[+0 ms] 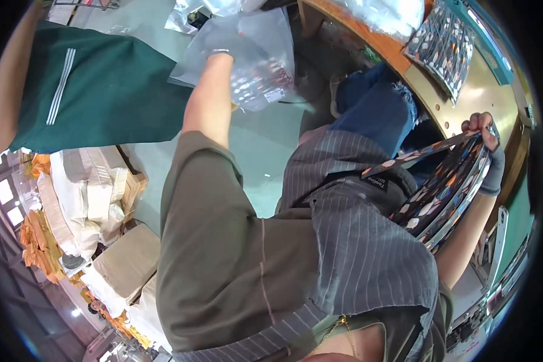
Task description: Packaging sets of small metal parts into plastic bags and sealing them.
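My left arm reaches up and away to a translucent plastic bag (262, 57) with a small white label and dark multicoloured contents showing through. My left hand (219, 50) is mostly hidden by the cloudy plastic past a thin bracelet, so its fingers do not show. On the right, my right hand (481, 128) wears a grey wrist covering, its fingers closed around the top end of a folded bundle of patterned fabric (443, 187). The fabric is black with white, orange and blue leaf shapes. It hangs in layers beside my striped apron, with one fold stretching left.
Another patterned bundle (443, 51) rests on the wooden table (431, 90) at the upper right, near clear plastic (386, 18). Dark green clothing with white stripes (102, 90) and another person's bare limb are at the left. Wrapped packages (127, 259) are piled below.
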The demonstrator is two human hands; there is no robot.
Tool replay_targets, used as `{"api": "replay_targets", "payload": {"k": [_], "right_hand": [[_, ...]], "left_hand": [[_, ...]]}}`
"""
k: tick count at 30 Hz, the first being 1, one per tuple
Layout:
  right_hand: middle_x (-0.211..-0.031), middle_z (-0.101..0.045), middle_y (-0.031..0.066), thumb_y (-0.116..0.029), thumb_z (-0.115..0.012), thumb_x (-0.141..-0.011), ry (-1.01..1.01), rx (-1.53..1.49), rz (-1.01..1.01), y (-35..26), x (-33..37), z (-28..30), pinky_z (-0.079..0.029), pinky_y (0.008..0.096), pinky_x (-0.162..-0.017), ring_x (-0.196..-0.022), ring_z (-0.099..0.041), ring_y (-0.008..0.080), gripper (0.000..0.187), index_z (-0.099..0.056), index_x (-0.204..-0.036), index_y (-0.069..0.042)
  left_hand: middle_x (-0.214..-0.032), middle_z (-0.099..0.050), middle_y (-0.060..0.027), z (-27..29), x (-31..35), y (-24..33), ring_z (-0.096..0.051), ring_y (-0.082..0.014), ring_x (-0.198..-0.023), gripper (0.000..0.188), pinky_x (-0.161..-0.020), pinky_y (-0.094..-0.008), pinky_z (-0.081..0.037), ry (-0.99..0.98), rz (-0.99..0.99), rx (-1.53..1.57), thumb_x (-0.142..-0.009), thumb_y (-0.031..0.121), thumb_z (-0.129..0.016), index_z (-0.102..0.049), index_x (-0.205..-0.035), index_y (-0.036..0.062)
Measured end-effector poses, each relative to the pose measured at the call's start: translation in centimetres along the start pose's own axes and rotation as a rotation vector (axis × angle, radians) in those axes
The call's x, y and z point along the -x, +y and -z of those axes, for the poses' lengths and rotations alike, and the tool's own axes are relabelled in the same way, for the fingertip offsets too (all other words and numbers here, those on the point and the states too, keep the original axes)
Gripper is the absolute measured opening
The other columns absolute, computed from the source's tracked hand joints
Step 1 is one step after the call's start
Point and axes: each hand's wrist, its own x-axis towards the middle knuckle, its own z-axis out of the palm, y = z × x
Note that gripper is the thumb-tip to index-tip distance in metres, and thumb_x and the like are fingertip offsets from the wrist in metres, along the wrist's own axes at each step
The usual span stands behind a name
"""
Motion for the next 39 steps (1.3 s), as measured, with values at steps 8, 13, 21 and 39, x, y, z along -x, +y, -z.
{"api": "replay_targets", "payload": {"k": [8, 13, 21, 39], "right_hand": [[-0.092, -0.044, 0.0059, -0.025, -0.063, -0.077, 0.059, 0.033, 0.024, 1.0, 0.5, -0.6, -0.035, 0.0316, -0.086, -0.094, -0.044, 0.0204, 0.028, -0.048, -0.093, -0.007], [-0.091, -0.041, 0.0048, -0.024, -0.062, -0.077, 0.070, 0.013, 0.043, 1.3, 1.3, -1.2, -0.031, 0.0298, -0.087, -0.092, -0.040, 0.0180, 0.028, -0.045, -0.091, -0.008], [-0.086, -0.035, 0.0035, -0.023, -0.061, -0.079, 0.102, 0.059, 0.116, 1.7, 2.6, -2.0, -0.027, 0.0278, -0.086, -0.085, -0.034, 0.0151, 0.028, -0.039, -0.086, -0.008], [-0.085, -0.035, 0.0034, -0.025, -0.062, -0.080, -0.002, 0.121, 0.131, 1.8, 3.1, -0.7, -0.028, 0.0277, -0.082, -0.086, -0.034, 0.0165, 0.028, -0.041, -0.088, -0.008]], "left_hand": [[-0.103, -0.064, -0.0144, -2.8, -1.1, -5.5, -0.060, -0.0328, -0.097, 0.034, -0.081, -0.0429, -0.048, -0.036, -0.011, -0.040, -0.085, 0.037, -0.052, -0.065, -0.100, 0.0098], [-0.110, -0.062, -0.0129, -2.4, -1.1, -6.1, -0.059, -0.0315, -0.101, 0.040, -0.085, -0.0426, -0.046, -0.155, 0.114, -0.040, -0.087, 0.041, -0.046, -0.064, -0.104, 0.0105], [-0.113, -0.061, -0.0135, -2.1, -0.3, -4.9, -0.057, -0.0318, -0.105, 0.039, -0.085, -0.0423, -0.046, -0.051, 0.065, -0.016, -0.087, 0.041, -0.047, -0.061, -0.111, 0.0133], [-0.106, -0.063, -0.0175, -6.7, -2.0, -4.4, -0.060, -0.0324, -0.100, 0.038, -0.088, -0.0426, -0.043, 0.009, -0.064, -0.111, -0.090, 0.035, -0.040, -0.067, -0.101, 0.0101]]}}
